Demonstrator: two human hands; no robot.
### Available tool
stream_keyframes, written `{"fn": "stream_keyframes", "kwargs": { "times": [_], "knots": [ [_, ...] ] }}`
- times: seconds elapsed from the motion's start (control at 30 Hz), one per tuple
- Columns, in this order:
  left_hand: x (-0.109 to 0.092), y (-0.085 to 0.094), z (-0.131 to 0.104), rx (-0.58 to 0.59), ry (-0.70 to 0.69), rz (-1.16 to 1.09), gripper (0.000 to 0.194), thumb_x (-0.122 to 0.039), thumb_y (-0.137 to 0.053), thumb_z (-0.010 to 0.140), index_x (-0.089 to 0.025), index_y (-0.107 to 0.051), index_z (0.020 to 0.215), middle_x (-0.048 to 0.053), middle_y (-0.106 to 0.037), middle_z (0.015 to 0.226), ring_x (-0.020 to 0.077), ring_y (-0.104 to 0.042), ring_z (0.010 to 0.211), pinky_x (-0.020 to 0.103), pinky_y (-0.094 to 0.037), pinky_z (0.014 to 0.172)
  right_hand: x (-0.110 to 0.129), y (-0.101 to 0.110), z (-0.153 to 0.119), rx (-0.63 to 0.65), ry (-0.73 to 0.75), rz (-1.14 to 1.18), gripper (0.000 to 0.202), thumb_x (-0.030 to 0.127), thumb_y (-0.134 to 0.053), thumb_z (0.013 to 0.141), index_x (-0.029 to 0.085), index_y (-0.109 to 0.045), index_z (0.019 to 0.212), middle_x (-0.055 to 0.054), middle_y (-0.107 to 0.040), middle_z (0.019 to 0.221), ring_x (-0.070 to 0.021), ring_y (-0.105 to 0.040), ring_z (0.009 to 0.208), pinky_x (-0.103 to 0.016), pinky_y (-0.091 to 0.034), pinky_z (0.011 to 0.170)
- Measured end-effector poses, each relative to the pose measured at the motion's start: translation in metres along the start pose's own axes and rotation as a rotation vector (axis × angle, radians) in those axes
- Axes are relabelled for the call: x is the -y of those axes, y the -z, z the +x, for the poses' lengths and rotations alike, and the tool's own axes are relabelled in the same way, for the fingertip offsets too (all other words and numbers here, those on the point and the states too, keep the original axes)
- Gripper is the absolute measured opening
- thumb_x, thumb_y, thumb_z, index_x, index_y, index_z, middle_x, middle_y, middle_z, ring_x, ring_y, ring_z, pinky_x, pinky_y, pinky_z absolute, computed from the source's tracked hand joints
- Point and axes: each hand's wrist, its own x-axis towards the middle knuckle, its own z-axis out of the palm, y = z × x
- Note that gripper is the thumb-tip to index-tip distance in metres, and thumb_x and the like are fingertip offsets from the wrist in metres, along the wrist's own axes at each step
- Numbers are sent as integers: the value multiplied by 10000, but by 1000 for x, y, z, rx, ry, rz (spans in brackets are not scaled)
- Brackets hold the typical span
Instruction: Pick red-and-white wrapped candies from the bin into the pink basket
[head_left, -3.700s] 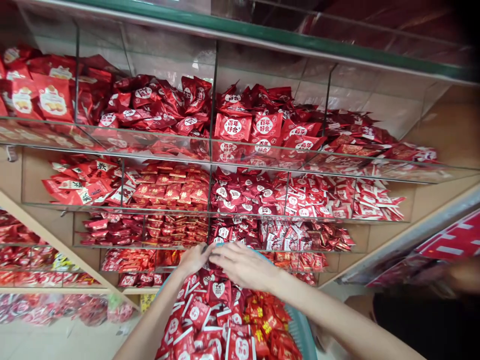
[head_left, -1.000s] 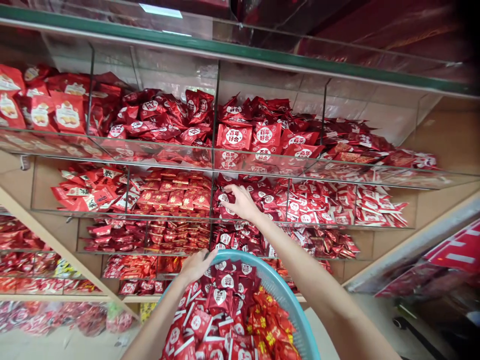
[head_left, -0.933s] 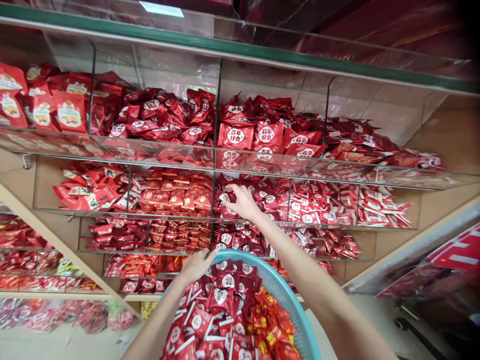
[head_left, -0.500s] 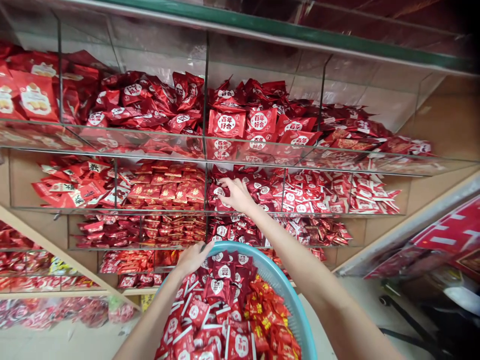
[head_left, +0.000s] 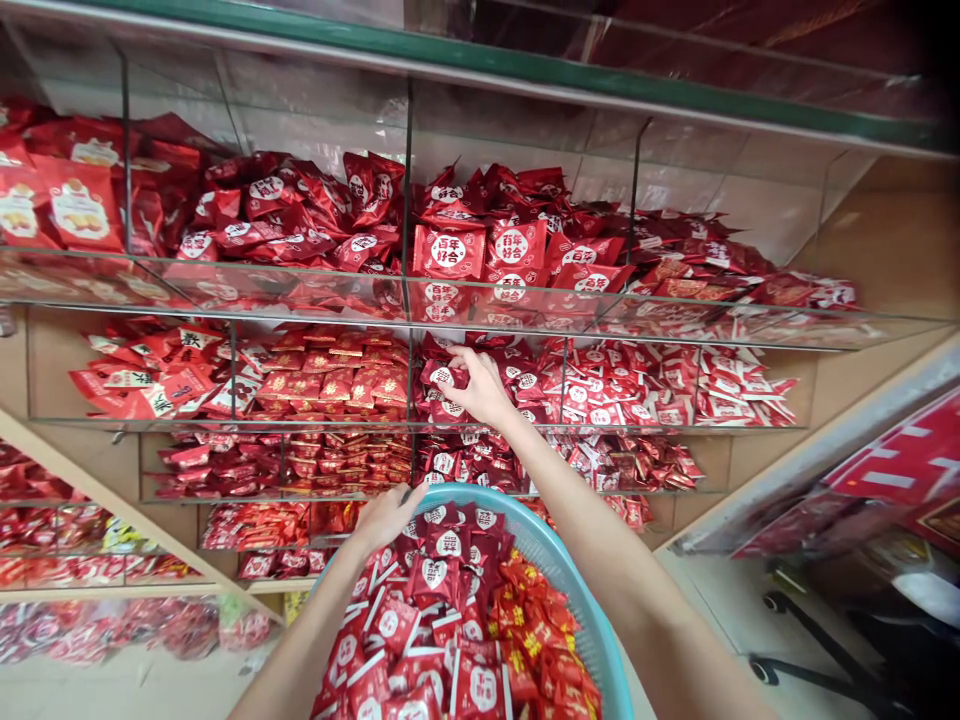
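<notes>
A light-blue plastic basket (head_left: 616, 650) stands low in the middle, heaped with small wrapped packets. Dark red packets with white labels (head_left: 448, 543) fill its far part, red-and-white packets (head_left: 394, 622) its near left, orange-red packets with yellow print (head_left: 534, 640) its right. My left hand (head_left: 386, 517) grips the basket's far-left rim. In a middle-shelf compartment, my right hand (head_left: 481, 388) reaches over dark red packets (head_left: 525, 382), thumb and forefinger apart beside a white-labelled one. No packet is visibly lifted in it.
A clear divider (head_left: 410, 380) stands just left of my right hand, next to gold-printed red packets (head_left: 330, 385). Above runs a shelf's glass front (head_left: 517, 295) with larger red packets (head_left: 448, 250) behind it. More filled shelves lie below. Dark chair legs (head_left: 817, 640) are at lower right.
My right hand has shifted very slightly right over the dark red packets. The view has tilted a little. My left hand stays on the basket rim.
</notes>
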Motion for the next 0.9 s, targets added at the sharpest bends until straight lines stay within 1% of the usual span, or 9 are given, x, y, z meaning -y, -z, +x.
{"fn": "stream_keyframes", "kwargs": {
  "times": [0.13,0.27,0.33,0.43,0.5,0.57,0.7,0.8,0.9],
  "knots": [
    [1,0,1,-8,-23,14,692,-700,-144,731,-211,-591,929,92,-644,976,281,-577,912,353,-407,752,18,23,-16,-56,35,56,456,327,-534,738,213,-403,1159,-40,-551,1004,-208,-459,933,-365,-319,829],
    [3,-2,3,1,-36,23,670,-697,-146,734,-212,-592,859,86,-662,888,275,-593,850,342,-412,713,36,45,-72,-3,72,134,473,307,-521,755,239,-368,1197,-38,-523,1068,-201,-448,980,-382,-306,874],
    [3,-2,3,-1,-25,18,668,-698,-154,731,-216,-587,896,88,-655,927,283,-583,882,347,-408,722,39,49,-110,120,26,147,473,287,-522,753,262,-362,1198,-29,-534,1028,-203,-450,960,-391,-319,856],
    [2,-2,3,2,-20,12,667,-695,-153,732,-213,-581,903,90,-652,931,282,-580,885,346,-403,725,34,51,-165,369,-90,151,455,284,-498,765,271,-352,1196,-39,-530,1012,-209,-452,937,-403,-339,831],
    [2,-3,2,4,-37,11,655,-690,-152,737,-210,-577,874,86,-654,900,270,-587,854,336,-404,708,28,52,-194,485,-165,145,389,299,-506,759,258,-387,1127,-41,-521,1013,-206,-451,942,-401,-329,850],
    [3,-3,2,4,-50,15,637,-683,-158,743,-210,-571,853,82,-654,880,263,-591,832,327,-404,687,21,54,-213,556,-222,128,290,300,-511,752,239,-416,1019,-42,-509,991,-198,-457,927,-382,-337,843],
    [5,-3,2,1,-60,17,616,-669,-167,753,-209,-563,854,81,-651,873,256,-591,822,313,-403,666,13,59,-230,690,-252,92,216,289,-524,730,227,-403,898,-20,-503,912,-178,-465,866,-341,-350,809],
    [6,-5,3,-2,-63,16,611,-668,-170,754,-210,-560,864,81,-651,872,257,-591,823,315,-402,669,13,57,-230,772,-237,60,223,291,-540,711,225,-408,878,-5,-504,873,-173,-455,842,-321,-349,785],
    [7,-6,3,-4,-55,24,609,-668,-177,753,-213,-563,875,83,-653,876,260,-592,823,318,-400,672,16,52,-228,801,-217,43,221,287,-536,708,222,-413,878,-7,-505,861,-177,-447,836,-311,-341,757]
  ]
}}
